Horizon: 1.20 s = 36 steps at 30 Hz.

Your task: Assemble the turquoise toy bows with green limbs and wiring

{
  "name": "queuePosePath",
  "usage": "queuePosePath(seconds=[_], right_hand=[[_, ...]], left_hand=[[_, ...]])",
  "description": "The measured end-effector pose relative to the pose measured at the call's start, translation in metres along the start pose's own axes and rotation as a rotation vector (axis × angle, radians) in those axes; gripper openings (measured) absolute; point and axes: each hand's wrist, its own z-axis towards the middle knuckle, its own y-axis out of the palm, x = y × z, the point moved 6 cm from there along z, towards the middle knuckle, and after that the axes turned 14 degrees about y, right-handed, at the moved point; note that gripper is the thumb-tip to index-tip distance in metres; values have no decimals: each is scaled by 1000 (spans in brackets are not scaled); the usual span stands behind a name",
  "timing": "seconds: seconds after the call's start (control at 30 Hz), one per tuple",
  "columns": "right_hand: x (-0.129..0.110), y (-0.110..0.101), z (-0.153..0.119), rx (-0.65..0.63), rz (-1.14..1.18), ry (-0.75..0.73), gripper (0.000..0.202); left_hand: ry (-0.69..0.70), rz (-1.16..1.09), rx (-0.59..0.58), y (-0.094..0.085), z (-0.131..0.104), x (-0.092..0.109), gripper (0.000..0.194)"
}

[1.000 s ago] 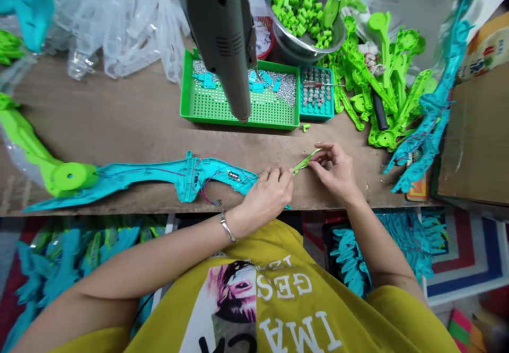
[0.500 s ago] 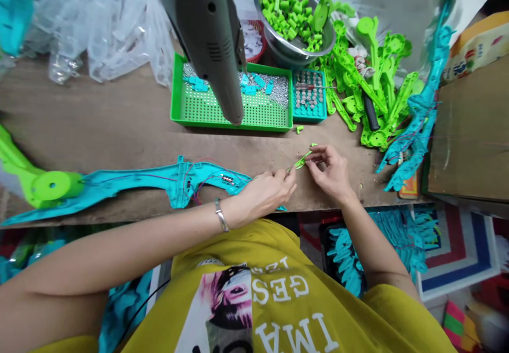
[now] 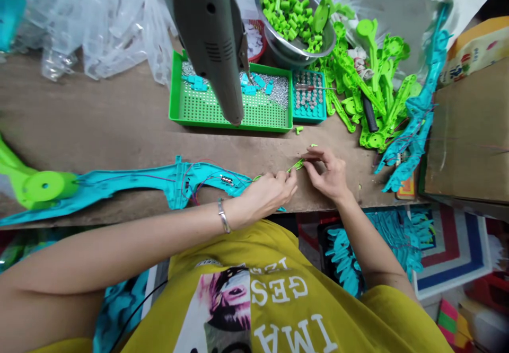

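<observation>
A thin bright-green plastic piece (image 3: 297, 165) spans the small gap between my hands, just above the table. My left hand (image 3: 272, 191), with a bracelet at the wrist, is closed, its fingertips pinching the left end of that piece. At the other end, the thumb and fingers of my right hand (image 3: 329, 175) close on it, though the fingertips partly hide the contact. Beneath my left hand lies the end of a long turquoise plastic half-shell (image 3: 159, 177) with thin wires and a small metal spring-like part (image 3: 227, 179). A green round-ended part (image 3: 45, 187) joins its left end.
A grey power driver (image 3: 210, 51) hangs over a green tray (image 3: 230, 122) with screws and turquoise bits. Beyond are a turquoise box (image 3: 309, 111), a metal bowl (image 3: 278, 51) of green caps, and piled green parts (image 3: 374, 88). A cardboard box (image 3: 469, 130) stands right.
My right hand has shifted slightly, its fingers sitting a little lower and closer to my left hand. The green piece has tilted flatter between them. My left hand stays nearly in place.
</observation>
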Motion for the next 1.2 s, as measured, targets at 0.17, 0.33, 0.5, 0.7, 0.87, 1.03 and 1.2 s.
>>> queuePosePath(seconds=[0.17,0.33,0.5,0.7,0.87,1.03,1.2], right_hand=[[-1,-1,-2,74,-39,-23,17],[0,-1,-6,147,-55,-28,19],[0,-2,-7,146,-66,-64,21],[3,-1,-4,76,-87,-85,24],[12,3,-5,55,-91,-65,19],[16,4,-7,119,-119,-80,13],[16,3,-9,95,-83,-80,15]], left_hand=[[-16,-40,7,-2,-1,-1,44],[-19,-70,20,-2,-1,-1,42],[-7,-40,7,-2,-1,-1,44],[-26,-68,39,-2,-2,-1,39],[-61,-149,94,1,-2,-3,35],[-59,-145,73,0,-2,-3,37],[-22,-66,18,0,-1,-1,40]])
